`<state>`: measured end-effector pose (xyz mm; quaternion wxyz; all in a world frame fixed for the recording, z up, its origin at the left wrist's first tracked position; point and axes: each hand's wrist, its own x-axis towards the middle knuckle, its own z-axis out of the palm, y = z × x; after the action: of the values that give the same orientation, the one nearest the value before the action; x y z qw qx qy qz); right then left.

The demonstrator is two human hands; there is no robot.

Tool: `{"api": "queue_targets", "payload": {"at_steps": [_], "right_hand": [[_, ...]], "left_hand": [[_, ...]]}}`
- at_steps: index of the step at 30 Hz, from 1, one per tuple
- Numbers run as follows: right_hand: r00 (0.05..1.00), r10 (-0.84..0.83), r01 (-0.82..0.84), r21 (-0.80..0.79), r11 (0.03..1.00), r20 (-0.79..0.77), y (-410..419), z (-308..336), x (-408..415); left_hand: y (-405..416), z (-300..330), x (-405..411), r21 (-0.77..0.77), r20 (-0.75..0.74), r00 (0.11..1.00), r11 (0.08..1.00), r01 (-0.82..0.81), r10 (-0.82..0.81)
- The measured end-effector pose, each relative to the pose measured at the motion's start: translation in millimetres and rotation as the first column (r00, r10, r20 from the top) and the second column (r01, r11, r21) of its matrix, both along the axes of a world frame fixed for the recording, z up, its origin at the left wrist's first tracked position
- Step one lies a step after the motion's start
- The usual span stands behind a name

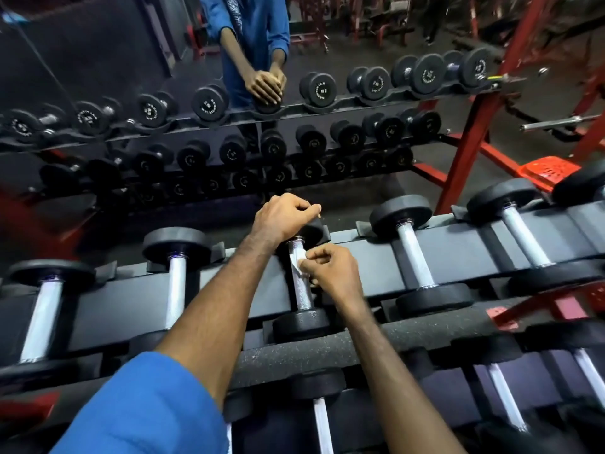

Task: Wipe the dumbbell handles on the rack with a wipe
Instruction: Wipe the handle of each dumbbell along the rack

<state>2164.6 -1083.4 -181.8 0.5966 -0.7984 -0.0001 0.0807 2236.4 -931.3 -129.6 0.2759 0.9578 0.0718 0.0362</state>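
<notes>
On the top tier of a dark dumbbell rack [366,257], directly in front of you, your two bare hands work on one dumbbell [302,283] that lies in its cradle with its chrome handle [301,290] running away from you. Your left hand [281,219] reaches across to the far end and curls over the top of the far black head, fingers bent around it. Your right hand [330,273] sits at the right side of the handle, near its far half, with thumb and fingertips pinching a small white wipe [296,262] that is pressed against the knurled metal. The near head of this dumbbell rests at the front edge of the tier, just below your right wrist. A blue sleeve [147,407] covers your left upper forearm at the bottom of the view; your right forearm is bare. To the left on the same tier lie two more dumbbells [175,280] with bright handles, and to the right lie others [415,257], all parallel and well apart from one another. A lower tier below your arms holds further dumbbells [319,417], only partly visible. Beyond the rack stands a large mirror [98,77] (it reflects the rows of dumbbells, and a figure in blue with hands together on the top row). Red steel frames [471,132] rise at the right, beside a red perforated crate [546,172].
</notes>
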Motion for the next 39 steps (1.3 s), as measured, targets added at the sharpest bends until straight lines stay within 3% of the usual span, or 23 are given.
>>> {"api": "queue_targets", "payload": {"at_steps": [3,10,14,16,19,23,26,31,36,39], "right_hand": [[0.994,0.066,-0.068,-0.022,0.997,-0.086,-18.6,-16.5,-20.3],[0.955,0.147,-0.057,0.328,0.943,-0.258,-5.9,-0.2,2.7],[0.919,0.243,-0.162,0.265,0.951,-0.31,-14.6,-6.3,-6.6],[0.88,0.33,-0.227,0.31,0.923,-0.34,-29.5,-11.6,-17.1],[0.861,0.337,-0.188,0.377,0.907,-0.381,-28.3,-4.4,-12.9],[0.894,0.268,-0.099,0.425,0.9,-0.36,-3.9,11.7,14.4],[0.895,0.271,-0.135,0.364,0.922,-0.355,-11.1,5.1,8.3],[0.862,0.3,-0.129,0.396,0.909,-0.408,-25.8,-11.8,-6.8],[0.956,0.146,-0.055,0.333,0.941,-0.256,-1.8,-0.9,15.7],[0.955,0.176,-0.101,0.298,0.949,-0.237,-16.0,-7.9,-3.0]], "left_hand": [[-1.3,0.9,-0.8,-0.003,-0.004,1.0,1.0,-0.01,0.01],[-4.0,2.8,-3.7,0.009,-0.013,1.0,1.0,-0.012,0.013],[-1.9,2.0,-3.9,-0.009,-0.015,1.0,1.0,-0.01,0.01],[-1.1,2.2,-2.8,-0.012,-0.005,1.0,1.0,-0.004,0.004],[-1.5,1.4,-3.4,-0.007,0.004,1.0,1.0,-0.006,0.006],[-0.8,2.6,-4.1,-0.022,0.004,1.0,1.0,-0.004,0.004],[0.0,1.3,-3.7,-0.015,0.004,1.0,1.0,-0.008,0.008],[-0.9,0.1,-1.3,-0.009,0.007,1.0,1.0,-0.011,0.012],[-0.4,-1.1,-0.8,-0.023,0.003,1.0,1.0,-0.021,0.021],[-0.4,-1.7,-1.0,-0.02,0.002,1.0,0.999,-0.025,0.025]]}}
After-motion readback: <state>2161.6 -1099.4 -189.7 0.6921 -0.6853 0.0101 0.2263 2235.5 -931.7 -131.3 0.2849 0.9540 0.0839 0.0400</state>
